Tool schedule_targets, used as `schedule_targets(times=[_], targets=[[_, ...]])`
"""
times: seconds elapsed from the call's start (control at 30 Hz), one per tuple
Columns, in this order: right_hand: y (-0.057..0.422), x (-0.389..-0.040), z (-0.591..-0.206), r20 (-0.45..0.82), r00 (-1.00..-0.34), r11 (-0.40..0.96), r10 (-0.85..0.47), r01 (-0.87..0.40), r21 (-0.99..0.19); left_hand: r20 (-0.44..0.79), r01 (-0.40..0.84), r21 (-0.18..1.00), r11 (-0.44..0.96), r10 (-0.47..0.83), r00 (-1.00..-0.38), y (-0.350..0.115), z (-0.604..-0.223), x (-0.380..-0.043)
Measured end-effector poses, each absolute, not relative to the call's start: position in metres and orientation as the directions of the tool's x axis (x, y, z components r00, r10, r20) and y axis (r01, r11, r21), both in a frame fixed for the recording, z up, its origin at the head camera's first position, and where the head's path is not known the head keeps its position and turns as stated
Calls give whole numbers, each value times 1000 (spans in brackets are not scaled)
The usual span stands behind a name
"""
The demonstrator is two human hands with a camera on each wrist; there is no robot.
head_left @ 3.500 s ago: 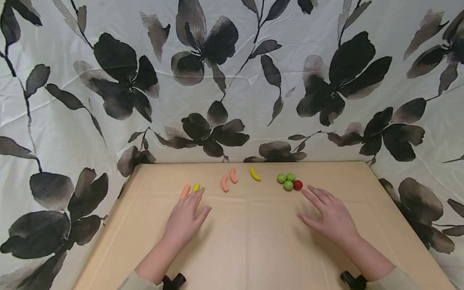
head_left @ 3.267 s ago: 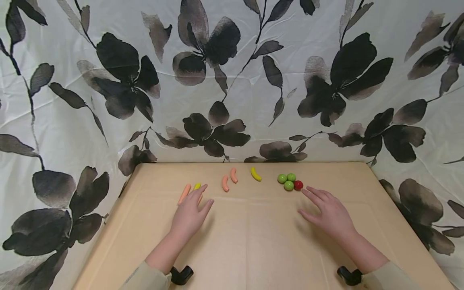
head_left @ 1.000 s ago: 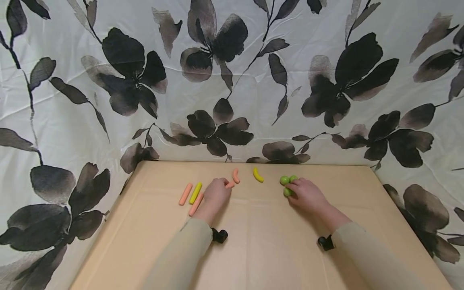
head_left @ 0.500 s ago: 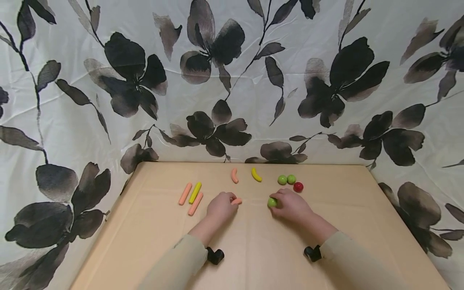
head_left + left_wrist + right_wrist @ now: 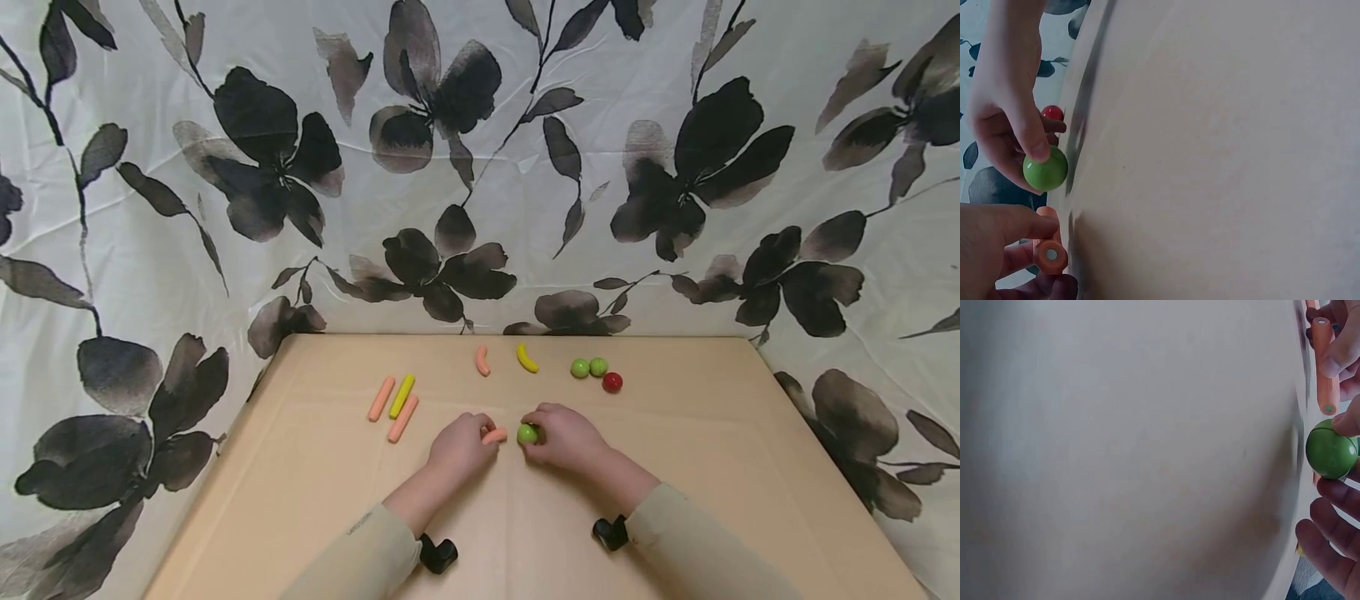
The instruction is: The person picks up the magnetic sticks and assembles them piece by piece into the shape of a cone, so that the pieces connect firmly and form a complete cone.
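In the head view my left hand (image 5: 459,447) pinches a short curved orange magnetic stick (image 5: 495,436) between thumb and fingers. Facing it, my right hand (image 5: 566,442) grips a green ball (image 5: 527,433) by its sides. A narrow gap parts the stick's tip from the ball. Seen from the left wrist, one end of the orange stick (image 5: 1052,255) shows a silvery disc, and the green ball (image 5: 1045,169) is beyond it. From the right wrist, the stick (image 5: 1326,369) points at the ball (image 5: 1331,450), which has a seam around it.
Behind the hands lie another curved orange stick (image 5: 482,361), a curved yellow stick (image 5: 527,358), two green balls (image 5: 580,368) and a red ball (image 5: 612,382). At the left are straight orange sticks (image 5: 381,398) and a yellow one (image 5: 402,396). A flowered cloth hangs behind the table (image 5: 300,500).
From over the table, the hands reached the pieces; the left took a curved orange stick, the right a green ball. Both came back toward the person and closer together.
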State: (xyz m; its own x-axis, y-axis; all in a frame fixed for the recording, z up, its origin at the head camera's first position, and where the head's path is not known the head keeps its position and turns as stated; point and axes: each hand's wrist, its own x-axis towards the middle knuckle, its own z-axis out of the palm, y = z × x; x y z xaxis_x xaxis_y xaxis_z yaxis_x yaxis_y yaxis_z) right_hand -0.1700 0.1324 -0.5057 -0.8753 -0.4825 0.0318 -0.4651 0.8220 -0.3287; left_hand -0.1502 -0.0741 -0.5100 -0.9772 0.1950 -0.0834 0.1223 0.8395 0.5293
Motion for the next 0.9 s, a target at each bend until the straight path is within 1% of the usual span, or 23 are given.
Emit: schedule_targets(times=[0.2, 0.53, 0.73, 0.9], targets=[[123, -170, -507, 20, -879, 829, -477, -458, -321, -61, 132, 532, 837, 194, -979, -76, -513, -148], [111, -171, -506, 40, -861, 811, -508, -493, -315, -36, 142, 539, 830, 191, -981, -79, -513, -145], [110, -171, -509, 51, -855, 803, -517, -505, -316, -66, 130, 589, 797, 209, -976, -84, -515, -148], [111, -171, -511, 70, -843, 788, -533, -525, -322, -105, 107, 667, 737, 235, -966, -89, -517, -150]])
